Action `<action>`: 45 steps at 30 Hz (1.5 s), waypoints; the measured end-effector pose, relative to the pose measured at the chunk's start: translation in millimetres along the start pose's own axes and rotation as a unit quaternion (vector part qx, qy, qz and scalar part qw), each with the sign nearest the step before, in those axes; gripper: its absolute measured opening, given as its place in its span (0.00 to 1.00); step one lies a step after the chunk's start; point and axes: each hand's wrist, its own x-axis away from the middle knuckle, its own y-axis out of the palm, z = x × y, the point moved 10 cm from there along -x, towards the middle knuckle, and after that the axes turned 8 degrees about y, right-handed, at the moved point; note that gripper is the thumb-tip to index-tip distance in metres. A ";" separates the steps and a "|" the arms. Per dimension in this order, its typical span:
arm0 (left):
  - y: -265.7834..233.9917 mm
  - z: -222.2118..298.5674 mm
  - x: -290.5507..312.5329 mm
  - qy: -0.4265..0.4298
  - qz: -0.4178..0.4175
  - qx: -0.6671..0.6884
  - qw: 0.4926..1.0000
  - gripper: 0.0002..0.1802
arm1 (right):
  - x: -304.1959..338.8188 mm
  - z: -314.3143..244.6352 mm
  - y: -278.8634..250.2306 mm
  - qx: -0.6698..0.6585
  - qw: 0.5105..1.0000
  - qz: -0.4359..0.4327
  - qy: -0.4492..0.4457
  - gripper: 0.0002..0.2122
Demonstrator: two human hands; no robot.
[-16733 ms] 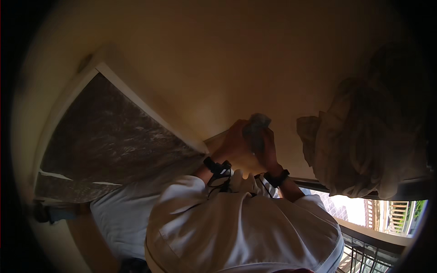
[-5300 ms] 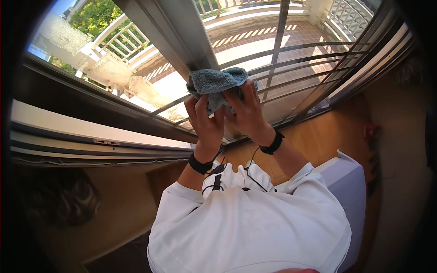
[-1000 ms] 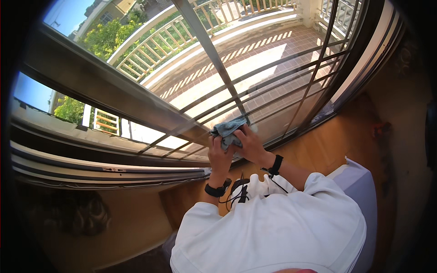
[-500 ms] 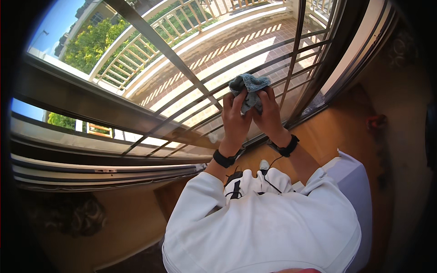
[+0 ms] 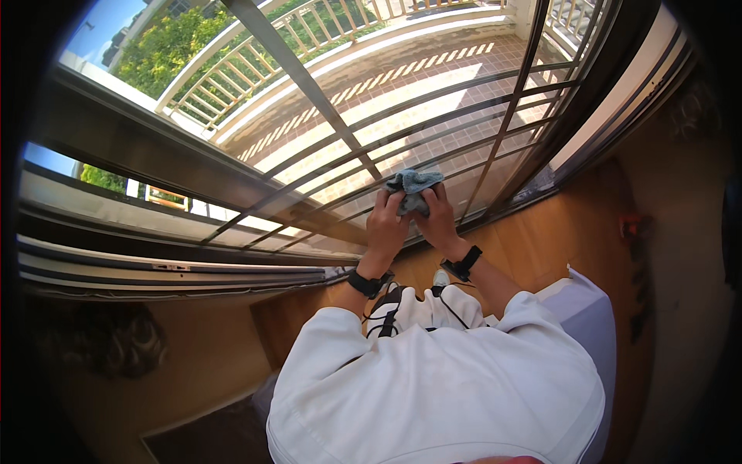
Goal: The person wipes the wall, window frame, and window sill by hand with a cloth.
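Observation:
A crumpled blue-grey cloth (image 5: 414, 182) is bunched between my two hands, in front of a tall glass door (image 5: 328, 166) with dark bars. My left hand (image 5: 387, 226) grips its left side with the fingers curled in. On the other side, my right hand (image 5: 439, 224) has its fingers closed round the cloth. The hands are close together, and both wrists wear black bands. From this angle I cannot tell whether the cloth touches the glass or a bar.
Below the door lies a wooden floor (image 5: 533, 232). A white box-like thing (image 5: 580, 309) stands at my right. Dark sliding-door tracks (image 5: 178, 267) run along the left. Beyond the glass are a tiled balcony and a pale railing (image 5: 224, 77).
Both hands and the cloth have come lower and nearer to me, slightly to the left. The cloth is still held in both hands, and the view has shifted a little.

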 end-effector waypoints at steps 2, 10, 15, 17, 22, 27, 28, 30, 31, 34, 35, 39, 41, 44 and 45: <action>-20.7 8.0 -9.4 0.007 0.012 0.008 1.000 0.24 | -8.7 -21.6 -3.4 -0.012 1.000 -0.007 -0.008 0.21; -95.5 50.9 -61.4 0.126 0.106 0.044 0.985 0.29 | -61.3 -119.7 -37.1 -0.028 0.992 0.031 -0.117 0.26; -161.3 73.0 -79.5 0.182 0.209 0.055 0.959 0.32 | -86.0 -191.8 -44.8 -0.070 0.982 0.045 -0.169 0.25; -178.7 71.0 -78.1 0.187 0.228 0.044 0.954 0.26 | -88.5 -212.1 -38.7 -0.076 0.980 0.057 -0.178 0.26; -191.6 48.4 -53.6 0.183 0.246 0.032 0.951 0.25 | -72.8 -222.6 -10.6 -0.021 0.984 0.043 -0.172 0.28; -175.6 10.2 -17.0 0.157 0.201 0.049 0.966 0.24 | -47.4 -200.9 21.6 0.030 0.982 0.005 -0.188 0.26; -168.3 -1.5 -9.7 0.135 0.185 0.063 0.971 0.24 | -40.6 -192.8 28.5 0.053 0.983 -0.008 -0.173 0.24; -142.0 -33.5 10.9 0.083 0.150 0.110 0.979 0.24 | -27.4 -169.9 40.4 0.062 0.984 -0.019 -0.166 0.22; -138.9 -34.0 15.8 0.086 0.142 0.116 0.979 0.24 | -24.1 -165.1 44.4 0.057 0.983 -0.032 -0.170 0.21; -114.8 -46.3 24.3 0.002 0.074 0.049 0.996 0.25 | -18.5 -149.6 42.5 0.054 0.982 -0.040 -0.177 0.18; -108.1 -43.6 24.7 0.005 0.069 0.051 0.996 0.25 | -17.1 -143.8 43.8 0.056 0.980 -0.059 -0.180 0.18; -82.1 -27.0 15.2 -0.005 0.076 0.038 0.996 0.25 | -20.8 -119.6 24.3 0.047 0.978 -0.081 -0.187 0.17; -62.7 -15.3 3.9 -0.016 0.058 0.026 0.998 0.23 | -26.3 -102.8 7.2 0.046 0.979 -0.079 -0.183 0.18; -23.7 8.6 -16.3 -0.015 0.062 0.032 0.997 0.21 | -35.8 -67.4 -24.3 0.047 0.982 -0.081 -0.164 0.19; -8.4 17.6 -24.9 -0.012 0.061 0.034 0.998 0.21 | -40.4 -52.5 -37.2 0.052 0.984 -0.084 -0.149 0.20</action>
